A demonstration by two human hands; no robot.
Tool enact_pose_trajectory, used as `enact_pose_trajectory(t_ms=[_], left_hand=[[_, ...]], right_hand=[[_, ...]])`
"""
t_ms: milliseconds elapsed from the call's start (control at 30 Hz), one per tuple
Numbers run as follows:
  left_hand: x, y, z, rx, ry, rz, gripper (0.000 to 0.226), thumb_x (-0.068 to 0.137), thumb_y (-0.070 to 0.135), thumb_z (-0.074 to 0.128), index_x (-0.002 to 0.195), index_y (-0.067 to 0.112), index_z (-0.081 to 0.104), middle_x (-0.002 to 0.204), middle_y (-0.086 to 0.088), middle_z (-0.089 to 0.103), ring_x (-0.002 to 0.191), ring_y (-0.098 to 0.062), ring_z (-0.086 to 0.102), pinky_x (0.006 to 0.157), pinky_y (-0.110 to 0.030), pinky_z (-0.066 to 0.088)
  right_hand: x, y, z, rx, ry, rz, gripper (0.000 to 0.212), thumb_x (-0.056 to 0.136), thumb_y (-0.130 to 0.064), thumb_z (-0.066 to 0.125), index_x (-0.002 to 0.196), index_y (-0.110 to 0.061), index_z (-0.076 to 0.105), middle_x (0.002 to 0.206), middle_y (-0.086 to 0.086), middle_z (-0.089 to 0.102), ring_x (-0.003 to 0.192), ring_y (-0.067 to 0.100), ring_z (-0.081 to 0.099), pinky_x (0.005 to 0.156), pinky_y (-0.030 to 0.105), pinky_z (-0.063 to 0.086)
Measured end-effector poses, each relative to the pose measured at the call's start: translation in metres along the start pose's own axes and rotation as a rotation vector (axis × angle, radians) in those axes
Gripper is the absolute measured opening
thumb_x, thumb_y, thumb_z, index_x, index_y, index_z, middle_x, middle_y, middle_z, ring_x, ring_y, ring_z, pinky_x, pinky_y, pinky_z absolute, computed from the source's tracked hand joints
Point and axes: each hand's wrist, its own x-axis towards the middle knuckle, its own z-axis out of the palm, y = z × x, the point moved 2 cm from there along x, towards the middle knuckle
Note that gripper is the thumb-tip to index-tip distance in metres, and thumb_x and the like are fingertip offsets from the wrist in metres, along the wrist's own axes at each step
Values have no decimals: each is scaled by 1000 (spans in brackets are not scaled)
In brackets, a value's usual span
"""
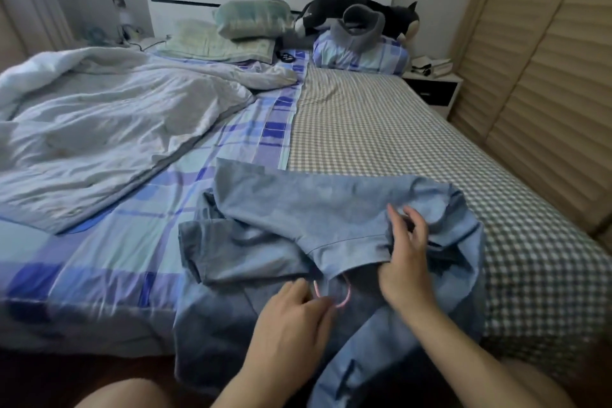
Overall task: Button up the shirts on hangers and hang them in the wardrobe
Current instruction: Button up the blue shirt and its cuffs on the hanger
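Note:
A light blue shirt (298,219) lies crumpled at the foot of the bed (381,129), part of it hanging over the edge. A pink hanger hook (344,291) pokes out from under the shirt's fabric near the edge. My left hand (291,318) has its fingers curled at the hook's left end and seems to pinch it. Just right of the hook, my right hand (405,252) grips a fold of the shirt's fabric, with the fingers raised and bent. The rest of the hanger is hidden inside the shirt.
A rumpled white duvet (99,116) covers the bed's left half. Pillows, a black-and-white plush cat (361,15) and a grey hoodie lie by the headboard. Louvred wardrobe doors (546,83) run along the right, with a nightstand (430,89) beside them.

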Motion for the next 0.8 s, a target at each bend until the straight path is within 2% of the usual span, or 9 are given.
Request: enact_pose_trajectory(t_ms=[100,200,267,367,433,533,600,700,800], left_hand=[[23,-7,-1,-221,134,-292,30,85,57,57,93,28,63,91,13,50,88,-13,55,79,-33,48],[44,-1,7,-58,64,-364,47,73,67,57,99,28,52,96,11,49,94,-16,48,83,-37,43],[47,5,12,-33,74,-351,43,78,55,64,106,26,53,97,9,52,94,-18,51,83,-37,45],[55,1,4,-199,198,-521,16,88,18,64,104,23,60,89,9,61,88,-22,61,73,-34,43],[68,-4,-6,-451,271,-717,17,95,12,59,105,20,70,88,8,70,91,-21,68,75,-32,49],[92,2,-21,-1262,500,-981,20,96,-1,63,110,9,73,95,-8,79,91,-23,76,81,-34,62],[104,8,-28,-1611,544,-1026,27,93,-14,56,113,0,69,102,-18,77,94,-30,74,84,-38,63],[114,4,-37,-1656,267,-849,29,92,-18,49,116,-10,64,107,-28,71,96,-37,70,92,-47,60],[111,-23,-48,-1375,-73,-660,24,97,-12,48,104,2,67,91,-20,70,73,-21,68,67,-29,59]], right_hand=[[-16,-1,-1,97,210,-71,55,72,19,70,119,-6,57,130,5,40,115,24,55,97,30,50],[-30,-2,17,195,249,184,42,74,3,78,102,-17,53,107,0,53,96,28,62,83,36,53],[-32,-7,24,308,226,382,28,85,-10,75,96,-25,54,95,-7,62,92,24,65,78,34,50],[-27,-19,18,347,287,329,17,92,-8,65,96,-25,62,94,-9,67,91,13,65,82,36,55],[-19,-27,10,362,361,297,29,91,-1,61,95,-30,62,99,-13,67,95,8,64,86,31,53],[-4,-43,-3,504,441,288,34,94,4,57,94,-30,62,104,-15,70,99,0,65,86,18,51],[6,-48,-11,570,503,278,33,93,10,53,95,-21,64,100,-11,70,95,-5,65,83,12,51],[22,-44,-26,576,520,284,38,92,14,49,98,-20,65,97,-13,69,93,-6,66,82,9,49],[37,-23,-44,536,420,279,45,90,11,53,94,-31,66,98,-12,71,96,5,69,92,24,55]])
